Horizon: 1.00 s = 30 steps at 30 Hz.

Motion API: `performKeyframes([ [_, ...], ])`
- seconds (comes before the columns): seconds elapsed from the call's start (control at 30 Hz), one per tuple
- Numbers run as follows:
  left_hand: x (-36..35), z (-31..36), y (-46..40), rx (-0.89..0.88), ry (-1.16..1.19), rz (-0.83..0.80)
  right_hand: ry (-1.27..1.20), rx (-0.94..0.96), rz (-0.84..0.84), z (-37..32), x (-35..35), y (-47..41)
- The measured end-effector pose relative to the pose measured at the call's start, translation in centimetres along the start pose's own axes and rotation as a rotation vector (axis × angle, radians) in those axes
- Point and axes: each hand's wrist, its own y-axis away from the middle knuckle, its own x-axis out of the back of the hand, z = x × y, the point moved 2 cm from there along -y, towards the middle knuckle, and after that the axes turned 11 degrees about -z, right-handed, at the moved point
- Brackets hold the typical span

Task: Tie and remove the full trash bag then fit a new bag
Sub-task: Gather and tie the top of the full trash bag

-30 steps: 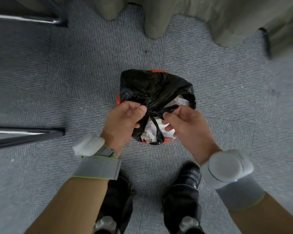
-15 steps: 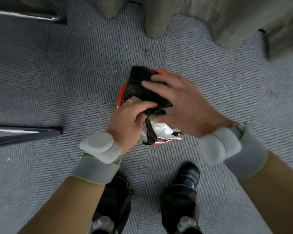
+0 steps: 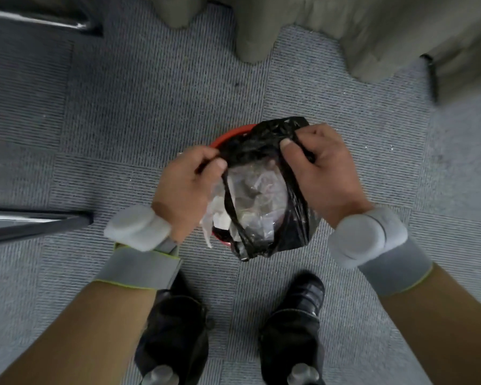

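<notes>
Left hand: the left hand (image 3: 188,184) is closed around a gathered strip of the black trash bag (image 3: 264,151), thumb and forefinger pinched on the plastic at the bag's left side.
Right hand: the right hand (image 3: 321,173) is closed on the bag's opposite edge, thumb pressed on top of the bunched black film, fingers curled behind it.
Trash bag: the bag sits in the red bin (image 3: 228,136), its mouth stretched between the 2 hands; the far edge is bunched into a dark band running from one hand to the other, while the near side hangs over the bin's front.
Bag contents: crumpled white and clear waste (image 3: 254,195) fills the opening and shows between the hands; a thin black strip of plastic crosses it diagonally.
Bin: only a red arc of rim is visible behind the left hand and a sliver low at the front; it stands on the grey carpet tiles (image 3: 122,107), just ahead of the person's feet.
Wrists: each forearm wears a grey band with a pale rounded unit, the left (image 3: 136,226) and the right (image 3: 368,234).
Feet: 2 black shoes (image 3: 300,307) stand just below the bin.
Surroundings: a beige curtain hem (image 3: 345,29) hangs at the top, and a dark metal leg (image 3: 36,223) lies at the left, well apart from the bin.
</notes>
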Motion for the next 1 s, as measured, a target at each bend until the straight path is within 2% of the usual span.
performKeyframes([
  [0.07, -0.3, 0.4, -0.4, 0.046, 0.267, 0.051, -0.122, -0.052, 0.037, -0.1, -0.1, -0.2],
  [0.2, -1.2, 1.2, -1.6, 0.009, 0.341, 0.107, -0.331, -0.001, 0.069, -1.6, 0.3, -0.9],
  [0.27, -1.3, 1.4, -2.1, 0.028, 0.375, 0.158, -0.356, 0.033, 0.079, -2.2, 0.9, -1.3],
  [0.4, -1.4, 2.3, -2.5, 0.05, 0.368, 0.137, -0.148, 0.099, 0.0, -2.8, 2.4, -1.3],
  [0.53, -1.6, 3.2, -2.7, 0.027, 0.354, 0.013, 0.297, 0.15, -0.284, -3.1, 0.4, -0.7],
  [0.57, -1.6, 3.3, -2.6, 0.015, 0.349, -0.009, 0.38, 0.159, -0.269, -2.8, -0.3, -0.6],
  [0.67, -0.8, 3.1, -2.7, 0.011, 0.371, 0.008, 0.459, 0.2, -0.075, -1.2, -0.9, -0.6],
  [0.73, -0.2, 2.7, -2.8, 0.005, 0.32, 0.063, 0.382, 0.234, -0.022, -0.1, 0.1, -0.4],
  [0.8, 0.3, 2.3, -2.8, 0.008, 0.226, 0.101, 0.24, 0.239, -0.038, 0.3, 1.0, 0.2],
  [0.87, 0.3, 2.4, -2.8, 0.002, 0.237, 0.045, 0.181, 0.214, -0.122, 0.4, 1.4, 0.9],
  [0.9, 0.1, 2.7, -2.8, 0.004, 0.246, -0.035, 0.19, 0.204, -0.158, 0.6, 1.5, 1.2],
  [0.93, -0.3, 2.9, -2.8, 0.002, 0.186, -0.138, 0.209, 0.202, -0.173, 0.7, 1.6, 1.5],
  [1.0, -1.3, 3.2, -2.6, -0.016, -0.132, -0.345, 0.238, 0.208, -0.182, 0.9, 1.8, 1.6],
])
